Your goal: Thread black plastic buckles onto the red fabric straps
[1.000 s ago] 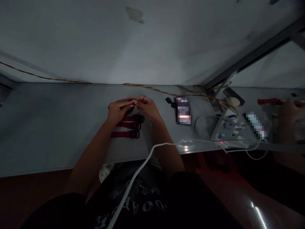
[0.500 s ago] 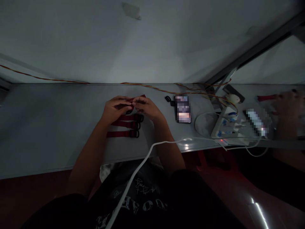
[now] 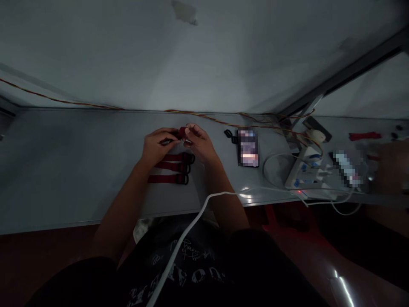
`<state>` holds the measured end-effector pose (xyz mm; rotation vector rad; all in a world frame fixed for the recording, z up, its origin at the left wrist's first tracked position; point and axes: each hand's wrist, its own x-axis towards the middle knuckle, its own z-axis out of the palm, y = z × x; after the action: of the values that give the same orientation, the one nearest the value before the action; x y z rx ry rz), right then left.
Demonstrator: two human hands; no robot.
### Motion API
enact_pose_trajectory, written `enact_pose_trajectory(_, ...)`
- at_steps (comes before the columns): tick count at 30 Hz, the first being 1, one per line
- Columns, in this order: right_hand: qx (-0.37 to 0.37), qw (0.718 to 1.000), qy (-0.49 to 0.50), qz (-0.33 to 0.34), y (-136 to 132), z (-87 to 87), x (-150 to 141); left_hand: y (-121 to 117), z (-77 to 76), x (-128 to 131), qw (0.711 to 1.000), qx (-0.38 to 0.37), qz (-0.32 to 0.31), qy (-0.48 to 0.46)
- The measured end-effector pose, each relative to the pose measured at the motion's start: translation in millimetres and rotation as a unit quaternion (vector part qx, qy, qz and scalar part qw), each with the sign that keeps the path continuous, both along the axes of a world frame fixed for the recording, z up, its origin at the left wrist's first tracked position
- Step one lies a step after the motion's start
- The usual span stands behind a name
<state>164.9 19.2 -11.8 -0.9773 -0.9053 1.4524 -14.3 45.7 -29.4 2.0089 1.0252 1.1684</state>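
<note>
A dark red strap [image 3: 182, 132] is pinched between my two hands, just above the grey tabletop. My left hand [image 3: 158, 145] is closed on its left part, with a dark piece, perhaps a buckle, between thumb and fingers. The thumb and fingers of my right hand [image 3: 198, 140] grip the strap's short right end. Three more red straps [image 3: 164, 178] lie side by side below my hands, with black buckles [image 3: 182, 179] at their right ends. My left hand and forearm cover part of these straps.
A phone [image 3: 248, 148] lies to the right, beside two loose black buckles [image 3: 228, 134]. Farther right stand a power strip [image 3: 300, 172] with plugs and another phone [image 3: 347, 168]. A white cable [image 3: 220, 193] crosses before me. A co-worker's blurred hand [image 3: 390, 164] is at far right.
The red strap, mostly hidden a second ago, now shows folded up between my fingertips. My right fingers have shifted slightly upward on it. The co-worker's hand has moved down, off a red strap.
</note>
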Motion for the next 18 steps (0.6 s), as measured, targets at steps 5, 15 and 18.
enact_pose_trajectory(5, -0.018, 0.997, 0.072, -0.023, -1, -3.0, -7, -1, -11.6, 6, 0.993, -0.065, 0.024, -0.096)
enact_pose_trajectory(15, 0.05, 0.985, -0.13, -0.103, -1, -15.8, -14, -3, -9.1, 5, 0.992, 0.011, 0.093, 0.079)
enact_pose_trajectory(18, 0.075, 0.979, -0.168, -0.086, -2, -17.4, -13, -3, -9.9, 5, 0.99, 0.042, 0.095, 0.099)
